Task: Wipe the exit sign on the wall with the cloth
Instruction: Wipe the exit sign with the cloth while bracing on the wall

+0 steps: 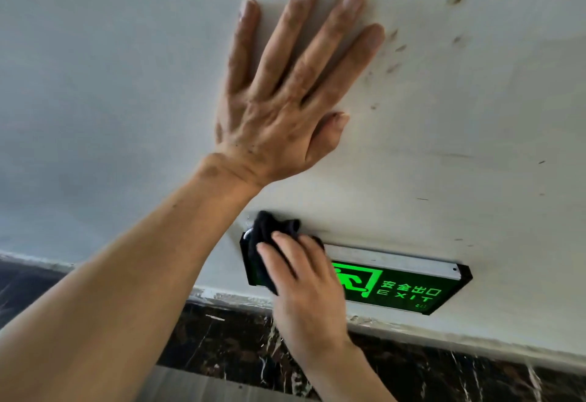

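Observation:
The exit sign is a black box with green lit figure and letters and a silver top rail, fixed low on the white wall. My right hand presses a dark cloth against the sign's left end, hiding that part. The cloth bunches over the sign's top left corner. My left hand lies flat on the wall above the sign, fingers spread, holding nothing.
The white wall bears several dark smudges to the right of my left hand. Below the sign runs a dark marble band with white veins. A pale grey surface shows at the bottom edge.

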Motion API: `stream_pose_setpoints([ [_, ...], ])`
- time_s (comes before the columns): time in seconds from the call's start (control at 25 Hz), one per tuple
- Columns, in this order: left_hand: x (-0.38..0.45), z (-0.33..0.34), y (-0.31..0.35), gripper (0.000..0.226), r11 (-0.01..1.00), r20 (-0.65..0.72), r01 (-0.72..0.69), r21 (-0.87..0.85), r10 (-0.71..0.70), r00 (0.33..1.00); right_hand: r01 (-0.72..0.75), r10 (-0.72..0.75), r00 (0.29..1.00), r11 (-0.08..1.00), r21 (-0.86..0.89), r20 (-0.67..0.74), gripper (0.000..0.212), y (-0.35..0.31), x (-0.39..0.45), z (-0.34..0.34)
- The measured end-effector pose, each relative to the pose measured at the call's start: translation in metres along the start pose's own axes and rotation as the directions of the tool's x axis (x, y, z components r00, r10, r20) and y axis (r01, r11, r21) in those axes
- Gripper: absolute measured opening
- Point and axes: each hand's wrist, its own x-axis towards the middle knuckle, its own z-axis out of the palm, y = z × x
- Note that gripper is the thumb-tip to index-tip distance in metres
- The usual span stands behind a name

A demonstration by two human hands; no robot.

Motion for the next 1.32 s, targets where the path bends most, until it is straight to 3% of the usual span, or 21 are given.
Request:
stream_pose_setpoints([
  [0.16, 0.000, 0.001, 0.001, 0.061, 1.000, -0.016, 0.001, 0.023, -0.001, 1.000, -0.005, 0.036, 0.956, 0.994, -0.106, 0.292, 0.048, -0.022, 0.012, 0.023],
  [0.4, -0.001, -0.002, -0.002, 0.059, 0.999, -0.022, -0.013, 0.036, 0.014, 1.000, -0.014, 0.093, 0.896, 0.983, -0.182, 0.435, 0.065, -0.025, 0.016, 0.015],
  [0.72, -0.001, -0.005, -0.002, 0.062, 0.997, -0.018, -0.031, 0.073, 0.032, 0.999, -0.094, 0.179, 0.895, 0.971, -0.220, 0.408, 0.044, -0.008, 0.018, -0.006],
  [1.04, -0.003, -0.002, 0.000, 0.062, 0.996, -0.029, -0.029, 0.081, 0.031, 0.999, -0.160, 0.266, 0.879, 0.946, -0.281, 0.397, 0.051, 0.037, 0.002, -0.040],
  [1.32, -0.006, -0.001, 0.000, 0.062, 0.997, -0.045, -0.016, 0.076, 0.019, 0.999, -0.258, 0.368, 0.885, 0.898, -0.358, 0.286, 0.053, 0.077, -0.019, -0.071],
])
